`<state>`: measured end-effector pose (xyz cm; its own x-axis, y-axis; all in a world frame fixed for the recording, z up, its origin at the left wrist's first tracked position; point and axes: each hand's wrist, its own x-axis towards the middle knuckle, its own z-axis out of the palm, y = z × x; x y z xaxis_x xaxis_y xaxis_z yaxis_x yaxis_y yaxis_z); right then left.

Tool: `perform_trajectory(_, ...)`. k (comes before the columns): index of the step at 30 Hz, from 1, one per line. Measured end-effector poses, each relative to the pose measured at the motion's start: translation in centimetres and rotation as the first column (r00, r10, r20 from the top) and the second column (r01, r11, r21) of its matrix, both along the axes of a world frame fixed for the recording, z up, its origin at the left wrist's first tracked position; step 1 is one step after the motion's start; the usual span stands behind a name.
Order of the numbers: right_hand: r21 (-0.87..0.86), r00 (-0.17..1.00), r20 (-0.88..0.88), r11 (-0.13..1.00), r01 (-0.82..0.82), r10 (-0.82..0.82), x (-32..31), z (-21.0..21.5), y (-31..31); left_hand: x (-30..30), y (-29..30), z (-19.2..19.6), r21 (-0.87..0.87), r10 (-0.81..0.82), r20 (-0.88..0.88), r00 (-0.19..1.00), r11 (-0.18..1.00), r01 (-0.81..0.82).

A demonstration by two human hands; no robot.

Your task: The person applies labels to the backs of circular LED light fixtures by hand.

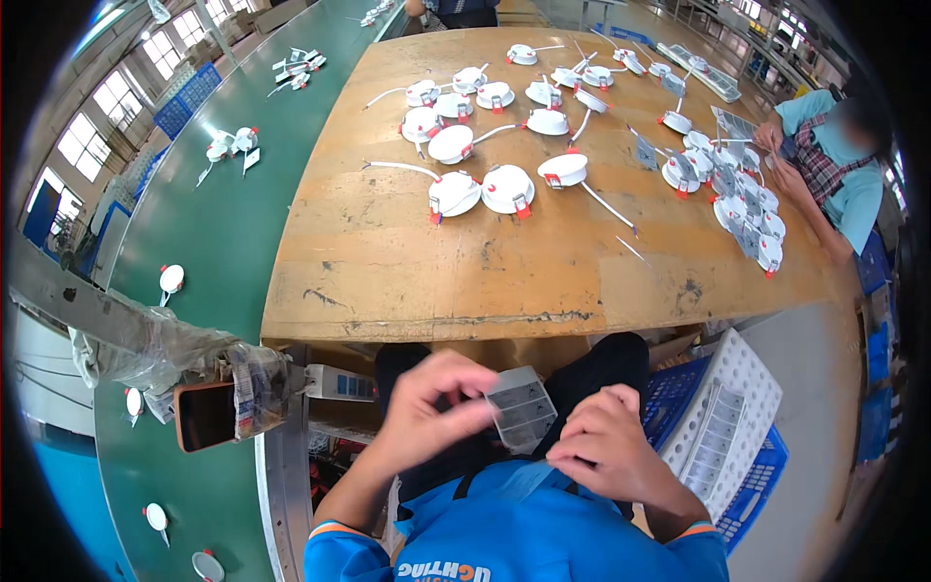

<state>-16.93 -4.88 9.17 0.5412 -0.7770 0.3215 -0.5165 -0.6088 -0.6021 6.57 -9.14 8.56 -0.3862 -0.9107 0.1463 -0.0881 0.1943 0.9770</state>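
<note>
My left hand (434,405) is over my lap, thumb and fingertips closed at the left edge of a grey sheet of labels (525,411) divided into rectangular cells. My right hand (613,444) is to the right of the sheet, its fingers curled and pinched on a pale translucent strip of film (529,480) that lies across my blue shirt. Beyond my hands, several round white downlights (454,194) with red-tipped clips and short white cables are spread over the wooden table (407,281).
On the left runs a green conveyor belt (218,320) carrying scattered downlights. A phone (206,417) is fixed to a plastic-wrapped bar. To my right, a white perforated tray (756,383) rests on a blue crate (761,495). A co-worker (834,165) sits at the table's right side near clustered downlights.
</note>
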Motion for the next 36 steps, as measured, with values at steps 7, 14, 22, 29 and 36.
perform_trajectory(7,-0.069,0.99,-0.142,0.998,-0.002,-0.008,0.9,1.0,-1.7,-3.7,1.8,-1.2,-0.365,-0.011,0.325,0.946,0.921,0.136)
perform_trajectory(14,0.218,0.971,0.153,0.964,0.15,-0.186,-0.3,-1.0,-2.4,-3.8,1.7,-2.0,-0.434,0.175,0.262,0.949,0.9,-0.046)
perform_trajectory(22,0.683,0.538,0.686,0.689,-0.242,-0.49,0.5,-5.5,-1.1,-3.0,2.5,-3.7,0.296,0.347,-0.388,0.854,0.924,-0.241)
perform_trajectory(29,0.536,0.531,0.728,0.843,-0.045,-0.435,2.3,-6.2,-0.5,-4.6,2.8,-5.2,0.38,0.366,-0.543,0.755,0.91,-0.168)
perform_trajectory(36,0.315,0.559,0.718,0.91,0.269,-0.414,2.9,-5.2,-0.7,-3.7,2.1,-5.4,-0.164,0.342,-0.194,0.92,0.913,-0.374)
